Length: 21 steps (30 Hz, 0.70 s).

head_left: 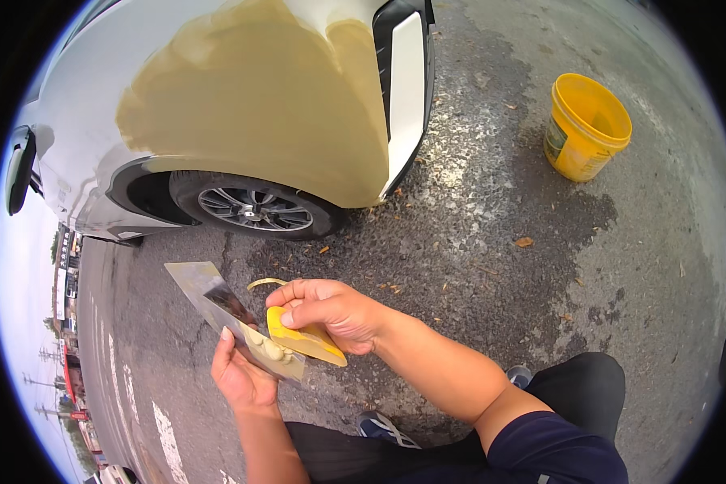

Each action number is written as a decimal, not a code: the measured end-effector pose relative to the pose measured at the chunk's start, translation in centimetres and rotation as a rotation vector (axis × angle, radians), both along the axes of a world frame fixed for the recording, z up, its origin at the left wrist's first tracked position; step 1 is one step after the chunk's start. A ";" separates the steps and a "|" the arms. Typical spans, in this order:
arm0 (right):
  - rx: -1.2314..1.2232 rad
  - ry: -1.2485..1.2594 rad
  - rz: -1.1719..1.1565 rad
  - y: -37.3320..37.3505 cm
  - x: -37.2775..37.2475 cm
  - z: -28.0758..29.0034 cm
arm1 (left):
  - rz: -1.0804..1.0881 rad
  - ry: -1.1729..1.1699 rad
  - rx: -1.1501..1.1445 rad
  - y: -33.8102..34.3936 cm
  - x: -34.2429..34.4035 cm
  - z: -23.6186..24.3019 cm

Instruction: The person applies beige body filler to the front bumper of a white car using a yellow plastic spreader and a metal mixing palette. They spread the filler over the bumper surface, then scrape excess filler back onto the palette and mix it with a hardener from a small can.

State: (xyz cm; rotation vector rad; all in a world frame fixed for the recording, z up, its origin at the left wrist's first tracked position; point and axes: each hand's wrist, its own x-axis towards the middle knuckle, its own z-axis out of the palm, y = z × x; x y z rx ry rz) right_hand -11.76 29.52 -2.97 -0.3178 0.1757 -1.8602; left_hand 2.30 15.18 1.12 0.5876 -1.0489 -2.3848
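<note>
My left hand (244,377) grips a thin flat mixing board (195,284) by its edge, thumb on top, the board tilted in front of me. Lumps of pale yellow putty (264,347) lie on its near end. Pinched between the thumb and fingers of my right hand (335,313) is a yellow putty spreader (319,347). It is held right over the putty; whether its edge touches is hard to make out. Beyond my hands, a broad coat of tan filler (242,97) covers the front fender of a light-coloured car (73,137).
The car's front wheel (254,211) stands just beyond the board. A yellow bucket (585,133) sits on the asphalt at the far right. A curved yellowish strip (266,283) and scattered dry leaves (524,242) lie on the ground. My shoe (385,427) shows below.
</note>
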 end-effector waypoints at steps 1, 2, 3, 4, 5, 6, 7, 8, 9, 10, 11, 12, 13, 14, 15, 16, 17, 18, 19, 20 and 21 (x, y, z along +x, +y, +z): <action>0.000 -0.028 -0.011 0.1 -0.1 0.0 | 0.035 -0.014 -0.008 0.2 0.0 0.0; 0.027 -0.060 -0.019 0.2 -0.2 -0.2 | 0.049 -0.009 -0.005 0.5 -0.1 -0.2; -0.016 -0.061 -0.024 0.2 -0.3 -0.4 | 0.047 -0.018 -0.016 0.8 -0.2 -0.4; -0.010 0.019 -0.016 0.2 -0.5 -0.7 | 0.087 -0.024 -0.017 0.7 -0.2 -0.4; 0.008 0.094 -0.011 0.2 -0.7 -1.1 | 0.060 0.013 -0.009 0.5 -0.2 -0.4; -0.027 0.160 -0.009 0.2 -1.0 -1.7 | 0.053 0.038 0.004 0.1 -0.4 -0.5; -0.025 0.229 -0.006 0.1 -1.3 -2.4 | 0.167 0.012 0.010 -0.4 -0.2 -0.5; 0.060 0.277 0.005 0.0 -1.7 -3.4 | 0.113 0.017 -0.045 -1.3 0.3 -0.2; 0.105 0.314 0.013 -0.2 -2.2 -4.5 | 0.162 -0.032 -0.033 -2.5 0.3 0.0; 0.103 0.337 0.017 -0.4 -2.7 -5.7 | 0.197 -0.038 -0.034 -3.6 0.4 -0.2; 0.225 0.379 -0.004 -0.7 -3.1 -7.0 | 0.193 -0.016 -0.021 -4.5 0.5 -0.5; 0.356 0.397 -0.021 -0.9 -3.7 -8.4 | 0.218 -0.011 -0.002 -5.4 0.4 -0.8; 0.481 0.405 -0.036 -1.2 -4.2 -9.7 | 0.240 -0.009 0.018 -6.1 0.2 -1.3; 0.631 0.384 -0.038 -1.2 -4.3 -10.9 | 0.222 -0.024 0.040 -6.6 0.1 -1.7; 0.787 0.449 -0.114 -1.2 -4.1 -11.8 | 0.200 -0.040 0.064 -6.9 -0.1 -1.9; 0.970 0.467 -0.166 -0.9 -3.8 -12.4 | 0.174 -0.045 0.078 -7.0 -0.5 -2.1; 1.111 0.480 -0.230 -0.3 -3.2 -12.6 | 0.202 -0.076 0.118 -6.7 -0.8 -2.2; 1.139 0.397 -0.260 0.6 -2.4 -12.4 | 0.271 -0.215 0.084 -6.3 -1.2 -2.1; 1.177 0.294 -0.264 1.9 -1.3 -11.7 | 0.287 -0.254 0.131 -5.6 -1.1 -1.7; 1.231 0.181 -0.245 3.4 -0.5 -10.7 | 0.274 -0.259 0.170 -4.7 -1.0 -1.2; 1.273 0.162 -0.270 5.1 0.2 -9.4 | 0.293 -0.307 0.205 -3.5 -0.4 -0.4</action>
